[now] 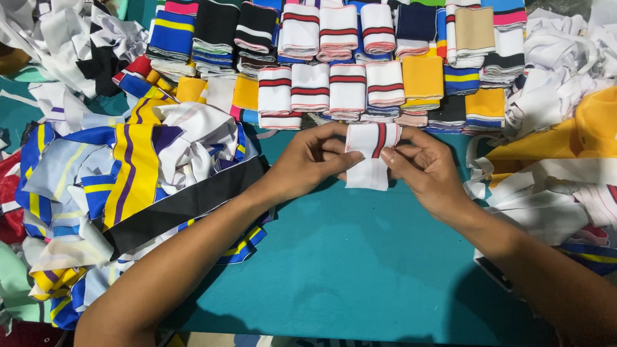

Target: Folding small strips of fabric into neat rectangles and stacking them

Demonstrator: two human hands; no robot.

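Note:
A small white knitted cuff piece (367, 160) with a red and dark stripe is held up just above the teal table (360, 270). My left hand (312, 160) pinches its left edge, thumb and fingers closed on the fabric. My right hand (424, 168) grips its right edge the same way. Both hands meet at the middle of the view, just in front of the rows of folded cuffs.
Rows of folded striped cuffs (347, 87) in white, yellow, blue and black line the far side. A heap of blue, yellow and white fabric with a black strip (138, 186) lies at left. White and yellow fabric scraps (559, 160) pile up at right.

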